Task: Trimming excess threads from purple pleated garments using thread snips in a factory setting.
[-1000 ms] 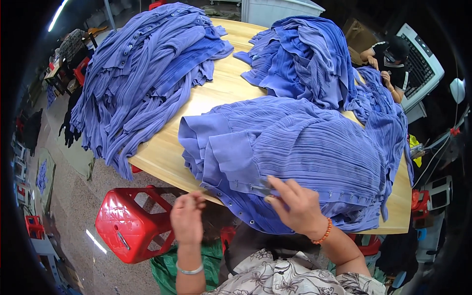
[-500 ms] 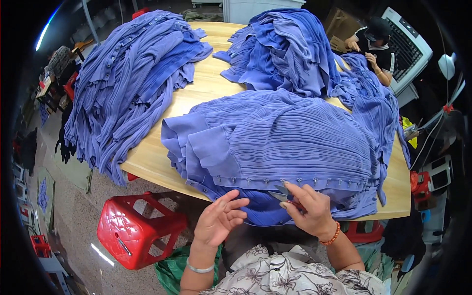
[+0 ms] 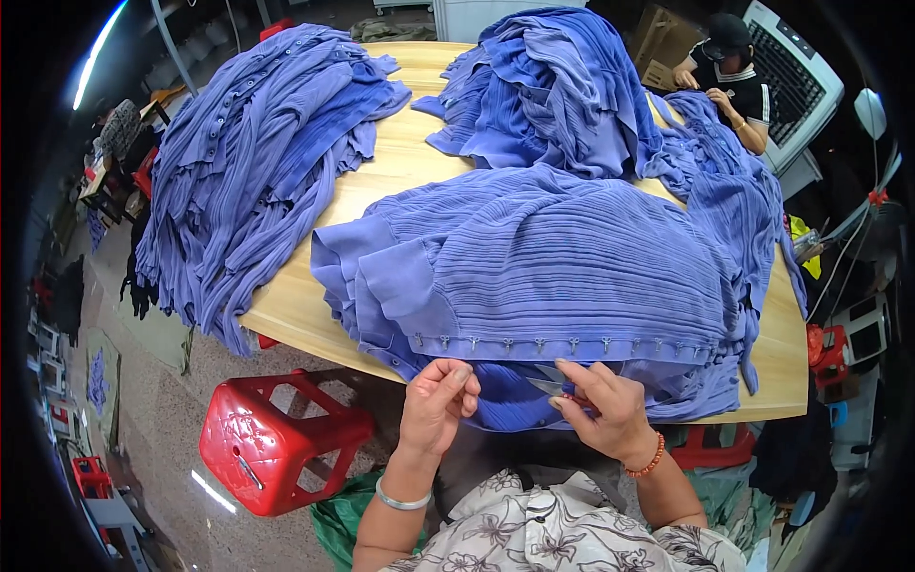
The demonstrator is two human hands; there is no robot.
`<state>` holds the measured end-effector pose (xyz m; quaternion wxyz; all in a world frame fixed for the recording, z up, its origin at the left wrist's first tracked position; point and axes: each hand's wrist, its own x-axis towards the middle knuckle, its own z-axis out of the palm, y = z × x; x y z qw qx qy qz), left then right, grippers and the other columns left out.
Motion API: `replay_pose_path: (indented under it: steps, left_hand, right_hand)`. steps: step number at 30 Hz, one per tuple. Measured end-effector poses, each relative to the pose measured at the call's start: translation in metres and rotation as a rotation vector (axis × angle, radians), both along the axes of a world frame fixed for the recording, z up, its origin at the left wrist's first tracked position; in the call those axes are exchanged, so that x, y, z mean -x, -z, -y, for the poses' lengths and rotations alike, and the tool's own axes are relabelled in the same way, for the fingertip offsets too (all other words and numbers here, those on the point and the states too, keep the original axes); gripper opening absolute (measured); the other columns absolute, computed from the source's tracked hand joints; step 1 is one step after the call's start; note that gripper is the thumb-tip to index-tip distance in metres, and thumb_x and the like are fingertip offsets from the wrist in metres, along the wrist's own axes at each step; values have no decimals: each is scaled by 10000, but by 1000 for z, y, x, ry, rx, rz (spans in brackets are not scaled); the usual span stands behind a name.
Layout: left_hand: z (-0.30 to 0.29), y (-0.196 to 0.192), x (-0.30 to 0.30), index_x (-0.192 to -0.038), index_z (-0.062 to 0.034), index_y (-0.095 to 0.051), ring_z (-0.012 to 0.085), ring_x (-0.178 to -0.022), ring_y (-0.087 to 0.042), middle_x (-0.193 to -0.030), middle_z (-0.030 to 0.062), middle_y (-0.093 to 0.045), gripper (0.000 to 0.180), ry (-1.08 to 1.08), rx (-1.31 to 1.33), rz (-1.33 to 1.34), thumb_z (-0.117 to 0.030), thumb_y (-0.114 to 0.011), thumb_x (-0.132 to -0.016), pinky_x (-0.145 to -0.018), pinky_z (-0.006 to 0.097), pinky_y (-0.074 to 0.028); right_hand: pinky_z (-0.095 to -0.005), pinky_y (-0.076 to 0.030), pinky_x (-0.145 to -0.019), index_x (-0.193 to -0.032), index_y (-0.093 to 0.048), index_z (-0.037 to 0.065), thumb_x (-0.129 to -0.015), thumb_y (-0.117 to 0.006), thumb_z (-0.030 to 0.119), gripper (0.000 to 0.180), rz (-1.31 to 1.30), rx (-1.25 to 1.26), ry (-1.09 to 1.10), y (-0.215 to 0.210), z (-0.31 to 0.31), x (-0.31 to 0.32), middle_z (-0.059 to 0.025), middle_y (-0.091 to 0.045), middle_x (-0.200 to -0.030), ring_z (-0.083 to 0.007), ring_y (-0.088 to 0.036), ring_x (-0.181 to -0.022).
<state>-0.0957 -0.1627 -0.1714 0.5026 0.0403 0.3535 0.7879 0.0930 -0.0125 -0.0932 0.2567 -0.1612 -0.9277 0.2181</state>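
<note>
A ribbed purple-blue knit garment (image 3: 572,257) lies in front of me, its band of loop-like fastenings or threads (image 3: 510,346) running along the near side. My right hand (image 3: 612,412) grips a pair of thread snips (image 3: 550,382) with the blades apart, pointing left over the near edge of the cloth. To its left, my left hand (image 3: 437,408) is closed in a pinch just below the band; whatever it may hold is too small to see. Darker blue cloth (image 3: 505,400) hangs over the table's near edge between the two hands.
Heaped garments (image 3: 257,162) drape off the left side of the wooden table (image 3: 315,319); another pile (image 3: 558,95) stands at the back. At the far right a co-worker (image 3: 729,81) handles more of the same cloth (image 3: 715,172). A red stool (image 3: 253,443) is at my lower left.
My left hand has gone from spread fingers to a pinch and moved slightly up and right, nearer the band. The snips stay in my right hand. The view has shifted a little.
</note>
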Motion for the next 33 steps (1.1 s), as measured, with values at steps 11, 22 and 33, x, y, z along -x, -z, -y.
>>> replay_pose_path:
  steps: [11, 22, 33]
  left_hand:
    - [69, -6, 6, -704, 1, -627, 107, -604, -589, -637, 46, -613, 340, 666, 477, -1005, -238, -737, -919, -557, 300, -459]
    - [21, -19, 11, -1108, -52, -667, 347, -1055, -593, -1140, 141, -617, 392, -430, 494, -1927, -87, -799, -740, -917, 444, -486]
    - [-11, -7, 40, -1120, -21, -669, 370, -1047, -607, -1128, 168, -626, 371, -522, 488, -2160, 57, -635, -759, -920, 473, -460]
  right_hand:
    - [-359, -464, -511, -1206, -684, 101, -825, -788, 240, 419, 30, 36, 36, 2, -5, -4, -66, -565, -736, -257, -584, -567]
    - [-314, -477, -493, -1142, -701, 109, -799, -820, 316, 418, -23, 45, -22, 7, 2, -18, -25, -600, -723, -203, -608, -563]
    - [-364, -520, -587, -1043, -648, 115, -783, -672, 49, 269, -62, 39, -7, 5, -3, -27, -45, -598, -823, -258, -645, -686]
